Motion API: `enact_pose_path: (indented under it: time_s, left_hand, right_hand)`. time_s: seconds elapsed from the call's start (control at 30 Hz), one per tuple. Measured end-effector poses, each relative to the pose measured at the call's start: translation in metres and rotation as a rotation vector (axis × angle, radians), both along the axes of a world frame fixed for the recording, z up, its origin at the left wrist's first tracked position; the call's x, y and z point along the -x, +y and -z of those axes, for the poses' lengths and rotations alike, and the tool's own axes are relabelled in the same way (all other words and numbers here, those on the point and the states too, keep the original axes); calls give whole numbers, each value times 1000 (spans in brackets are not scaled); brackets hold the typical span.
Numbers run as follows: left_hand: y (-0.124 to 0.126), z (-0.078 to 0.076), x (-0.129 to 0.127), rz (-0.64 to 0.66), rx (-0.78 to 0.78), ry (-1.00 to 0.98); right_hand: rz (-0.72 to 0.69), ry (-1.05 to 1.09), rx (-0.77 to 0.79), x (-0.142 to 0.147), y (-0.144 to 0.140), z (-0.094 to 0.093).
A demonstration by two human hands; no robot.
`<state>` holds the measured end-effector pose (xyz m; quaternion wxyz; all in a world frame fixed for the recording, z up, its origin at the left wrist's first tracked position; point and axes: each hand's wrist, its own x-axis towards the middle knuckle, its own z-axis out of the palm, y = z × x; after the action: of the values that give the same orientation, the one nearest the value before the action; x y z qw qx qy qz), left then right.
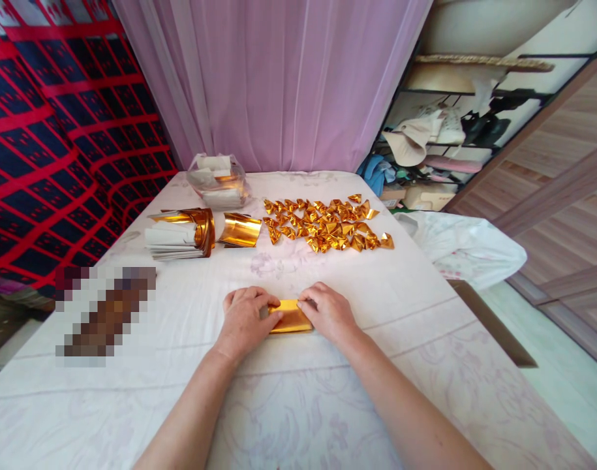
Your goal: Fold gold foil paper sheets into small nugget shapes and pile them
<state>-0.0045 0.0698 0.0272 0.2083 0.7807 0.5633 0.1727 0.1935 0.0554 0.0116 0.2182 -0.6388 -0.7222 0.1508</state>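
A folded sheet of gold foil paper (291,318) lies on the table in front of me, with a crease running across it. My left hand (246,316) grips its left end, thumb on top of the foil and the other fingers curled at the far edge. At the right end, my right hand (330,313) pinches the far corner between thumb and fingertips. Farther off sit many small folded gold foil pieces (330,225) in a loose cluster. Left of them are a few gold sheets (242,230) and a bent stack of gold-and-white sheets (178,236).
A clear plastic bag (217,179) of more sheets stands at the table's back left. The patterned tablecloth (298,398) covers the table. A pixelated patch hides something at left. Beyond the right edge are a white plastic bag (474,245) and a loaded shelf rack (474,94).
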Motion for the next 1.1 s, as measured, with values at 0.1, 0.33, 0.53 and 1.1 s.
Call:
enact_pose_path:
  time_s: [0.1,0.33,0.53,1.1]
  left_hand:
    - [-1,1,0,-3,-5,7]
    - [-2,0,-1,3,-4,22]
    - [-3,-1,-2,6,-11,24]
    - [-3,4,0,18,-36,36]
  right_hand:
    - [-26,18,-1,-3,1,0]
    - [-151,19,-46,-7,-1,-2]
    - [-336,-80,-88,-9,0,-5]
    - [-149,-99,7,8,-9,-13]
